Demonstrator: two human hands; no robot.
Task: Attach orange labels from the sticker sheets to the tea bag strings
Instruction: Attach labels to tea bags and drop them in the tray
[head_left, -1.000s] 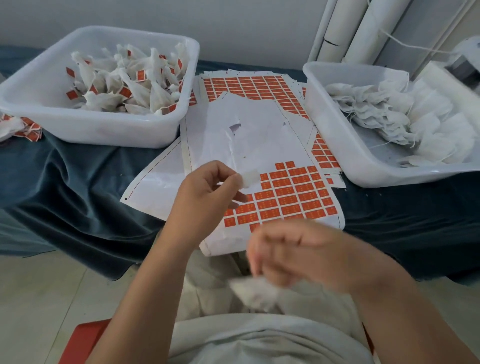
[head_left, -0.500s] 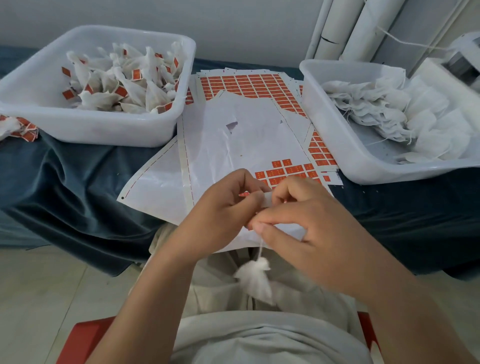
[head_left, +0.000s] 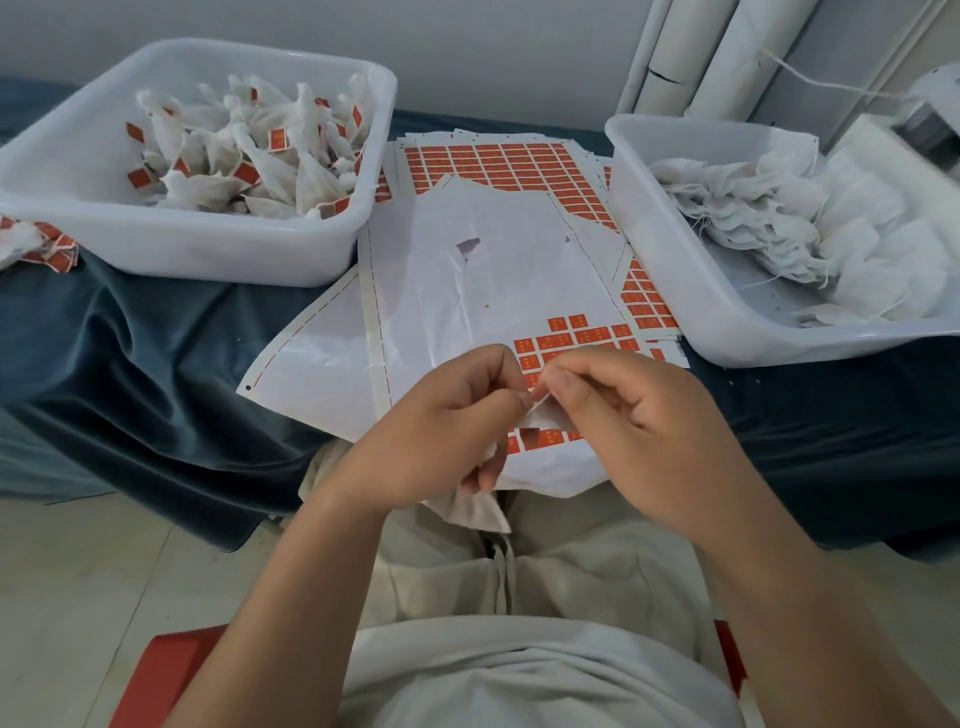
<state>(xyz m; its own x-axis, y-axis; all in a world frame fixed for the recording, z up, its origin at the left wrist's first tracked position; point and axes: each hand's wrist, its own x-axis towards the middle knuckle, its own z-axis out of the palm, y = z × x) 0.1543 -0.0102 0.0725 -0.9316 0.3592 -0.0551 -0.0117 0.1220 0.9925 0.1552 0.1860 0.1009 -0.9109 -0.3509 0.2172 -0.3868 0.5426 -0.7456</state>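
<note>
My left hand (head_left: 447, 421) and my right hand (head_left: 639, 415) meet fingertip to fingertip above the near edge of a sticker sheet (head_left: 493, 291). Between them they pinch a small label and the thin string of a white tea bag (head_left: 475, 506), which hangs under my left hand over my lap. The label itself is mostly hidden by the fingers. Rows of orange labels (head_left: 571, 338) remain on the sheet just beyond my hands. More full sheets (head_left: 498, 161) lie further back.
A white tub (head_left: 218, 244) at the left holds several tea bags with orange labels on them. A white tub (head_left: 675, 270) at the right holds unlabelled white tea bags. A dark blue cloth (head_left: 130, 364) covers the table. White tubes (head_left: 691, 52) lean at the back right.
My hands came together from apart; the right one rose from my lap with the tea bag. The bag, hanging below on its string, now sits closer under my left hand.
</note>
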